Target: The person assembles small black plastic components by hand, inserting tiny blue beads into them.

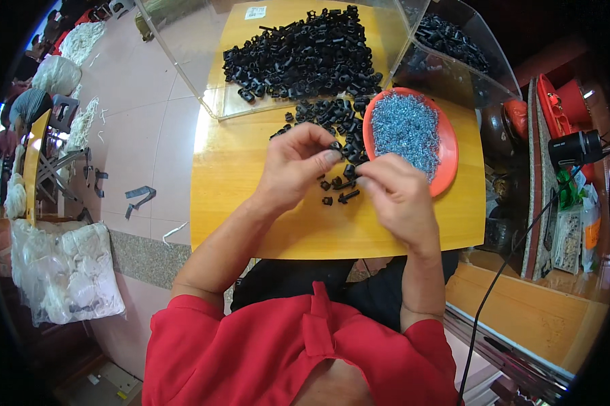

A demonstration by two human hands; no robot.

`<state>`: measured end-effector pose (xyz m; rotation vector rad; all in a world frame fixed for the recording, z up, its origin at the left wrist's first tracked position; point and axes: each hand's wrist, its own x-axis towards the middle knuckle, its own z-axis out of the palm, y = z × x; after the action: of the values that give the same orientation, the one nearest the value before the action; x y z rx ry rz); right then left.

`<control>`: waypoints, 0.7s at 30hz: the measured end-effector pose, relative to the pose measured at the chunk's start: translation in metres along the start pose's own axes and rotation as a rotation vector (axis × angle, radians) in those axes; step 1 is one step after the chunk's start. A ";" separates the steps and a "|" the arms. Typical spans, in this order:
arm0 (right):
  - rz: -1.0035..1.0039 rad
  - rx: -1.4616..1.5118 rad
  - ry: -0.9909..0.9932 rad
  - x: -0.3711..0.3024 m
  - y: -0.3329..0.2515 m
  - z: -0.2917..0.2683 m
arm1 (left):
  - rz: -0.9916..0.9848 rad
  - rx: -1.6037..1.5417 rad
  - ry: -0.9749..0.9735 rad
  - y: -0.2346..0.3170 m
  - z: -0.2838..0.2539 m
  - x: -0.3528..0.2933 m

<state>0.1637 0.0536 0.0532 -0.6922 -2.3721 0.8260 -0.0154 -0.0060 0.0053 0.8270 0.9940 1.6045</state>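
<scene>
Red shirt (251,352) closest, and look: left hand (286,168) clamping a small black part (335,146) between thumb and finger, stubby, long axis unclear. It sits ahead and left of the right hand (401,197), fingertips together, on what I can't tell. Beyond, black pieces (322,115) lie loose beside a red plate (448,150).

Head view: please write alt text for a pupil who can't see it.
A person's left hand pinches a small black plastic part over a yellow table, the right hand close by. More black parts lie heaped beyond, near a red plate of what look like small metal springs.
</scene>
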 end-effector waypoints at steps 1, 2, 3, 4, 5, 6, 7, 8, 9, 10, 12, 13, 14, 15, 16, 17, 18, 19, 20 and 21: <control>-0.082 -0.115 -0.074 0.000 0.000 0.006 | -0.003 -0.028 0.012 0.001 -0.003 0.002; -0.165 -0.230 -0.146 -0.001 -0.001 0.012 | -0.009 -0.054 0.027 0.001 -0.006 0.005; -0.188 -0.257 -0.193 -0.002 -0.003 0.021 | 0.015 -0.078 0.029 0.002 -0.009 0.007; -0.193 -0.296 -0.211 -0.004 -0.005 0.027 | 0.021 -0.089 0.024 0.002 -0.011 0.008; -0.194 -0.332 -0.234 -0.006 -0.006 0.033 | 0.028 -0.100 0.020 0.002 -0.012 0.009; -0.203 -0.361 -0.250 -0.007 -0.007 0.038 | 0.032 -0.106 0.025 0.003 -0.013 0.010; -0.213 -0.403 -0.261 -0.007 -0.007 0.042 | 0.033 -0.123 0.019 0.003 -0.013 0.010; -0.222 -0.438 -0.280 -0.007 -0.008 0.045 | 0.029 -0.133 0.021 0.003 -0.012 0.010; -0.236 -0.468 -0.289 -0.007 -0.008 0.047 | 0.027 -0.143 0.021 0.003 -0.012 0.010; -0.250 -0.498 -0.299 -0.007 -0.008 0.049 | 0.011 -0.158 0.009 0.004 -0.011 0.010; -0.244 -0.515 -0.293 -0.008 -0.009 0.052 | -0.018 -0.187 -0.017 0.004 -0.011 0.009; -0.242 -0.523 -0.291 -0.008 -0.009 0.053 | -0.035 -0.194 -0.028 0.005 -0.011 0.008; -0.232 -0.512 -0.275 -0.008 -0.009 0.054 | -0.051 -0.200 -0.040 0.005 -0.011 0.008; -0.224 -0.501 -0.260 -0.008 -0.009 0.055 | -0.067 -0.205 -0.052 0.005 -0.011 0.008; -0.216 -0.490 -0.245 -0.008 -0.009 0.055 | -0.078 -0.221 -0.058 0.005 -0.011 0.008; -0.219 -0.474 -0.230 -0.008 -0.009 0.055 | -0.090 -0.236 -0.065 0.004 -0.011 0.008; -0.222 -0.459 -0.216 -0.007 -0.008 0.054 | -0.098 -0.250 -0.074 0.003 -0.011 0.008; -0.225 -0.443 -0.202 -0.007 -0.008 0.052 | -0.116 -0.294 -0.088 0.001 -0.011 0.008; -0.220 -0.401 -0.193 -0.006 -0.008 0.049 | -0.130 -0.335 -0.105 0.000 -0.010 0.008; -0.215 -0.359 -0.186 -0.005 -0.006 0.045 | -0.144 -0.373 -0.120 -0.002 -0.010 0.008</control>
<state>0.1376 0.0285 0.0261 -0.4984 -2.7401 0.3905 -0.0254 0.0000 0.0000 0.5736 0.6272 1.5345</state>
